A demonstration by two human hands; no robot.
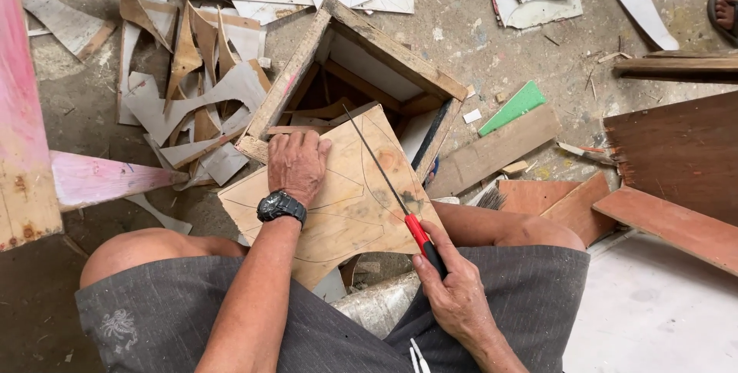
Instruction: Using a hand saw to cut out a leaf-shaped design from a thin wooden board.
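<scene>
A thin plywood sheet [350, 211] with pencilled curves rests tilted on a square wooden frame box [384, 46]. My left hand [296, 165], with a black watch on its wrist, lies flat on the sheet's upper left part. My right hand [453, 288] grips the red and black handle of a narrow saw [384, 173]. The saw's thin blade lies across the sheet, running up and to the left toward the frame's opening. My knees flank the sheet on both sides.
Plywood offcuts [192, 73] are piled on the concrete floor at the upper left. A pink painted board [23, 111] stands at the left. Reddish planks [676, 165], a green piece [513, 108] and a brush lie at the right. Another person's sandalled foot [724, 11] shows at the top right.
</scene>
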